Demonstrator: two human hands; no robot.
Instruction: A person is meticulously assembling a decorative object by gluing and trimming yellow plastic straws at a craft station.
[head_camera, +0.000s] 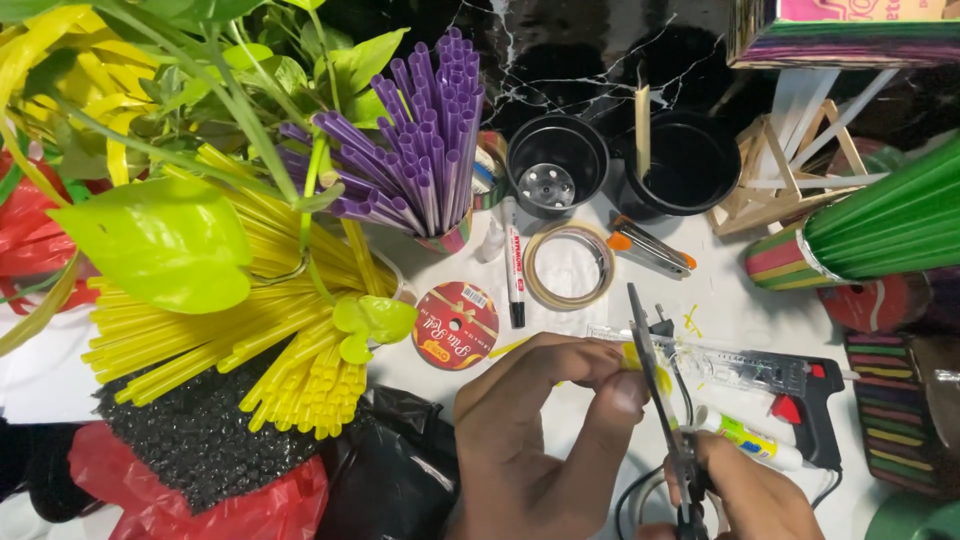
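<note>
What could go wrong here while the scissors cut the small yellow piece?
1. The scissors in the right hand close very near the left hand fingertips pinching the yellow piece; a slip might nick them.
2. The glue gun lies just beyond; if hot, a hand could brush it.
3. Its cable loops beneath the hands and could snag.

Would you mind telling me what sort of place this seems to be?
Probably a home craft table. Bundles of yellow straws and purple straws, a glue gun and a tape roll crowd it, and the right hand works scissors against a yellow piece held by the left hand.
</note>
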